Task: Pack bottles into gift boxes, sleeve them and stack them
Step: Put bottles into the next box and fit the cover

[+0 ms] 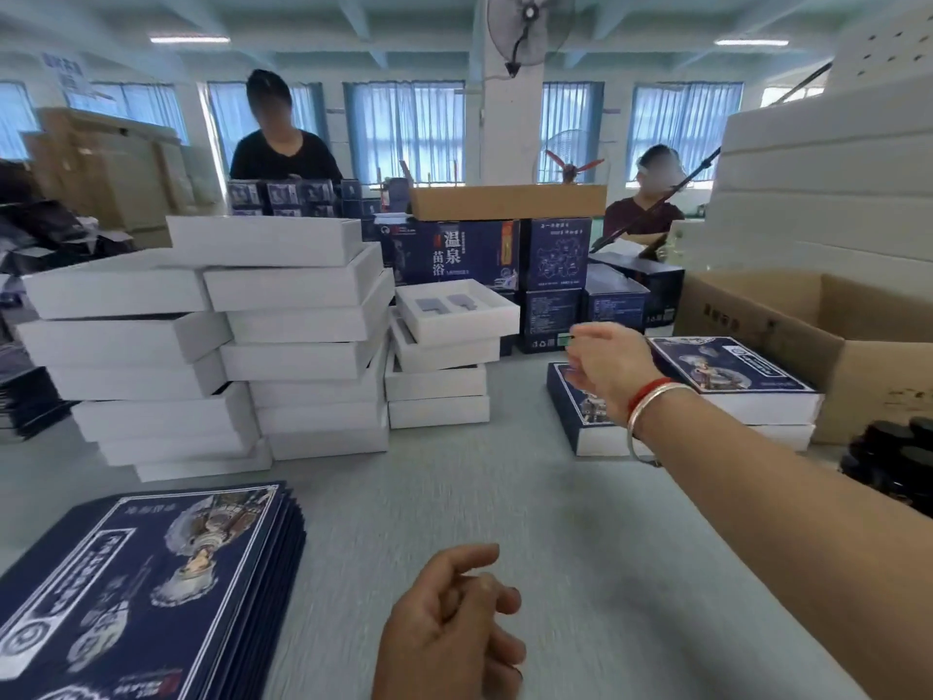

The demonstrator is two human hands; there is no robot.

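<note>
Meanwhile, both hands loosely curled and empty, right hand (603, 368) above sleeved boxes (727, 381), left hand (449, 629) near flat sleeves (146, 588)

Blue-curtained windows (404, 128) line the back wall.

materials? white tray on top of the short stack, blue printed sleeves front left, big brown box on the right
White tray: looks like matte foam or moulded pulp, with thick walls and two recessed cut-outs; cannot tell which.
Blue printed sleeves: thin printed card, slightly glossy, lying flat in a fanned pile with thin edges showing.
Brown box: corrugated cardboard by its look, plain kraft brown, matte, flaps open.
</note>
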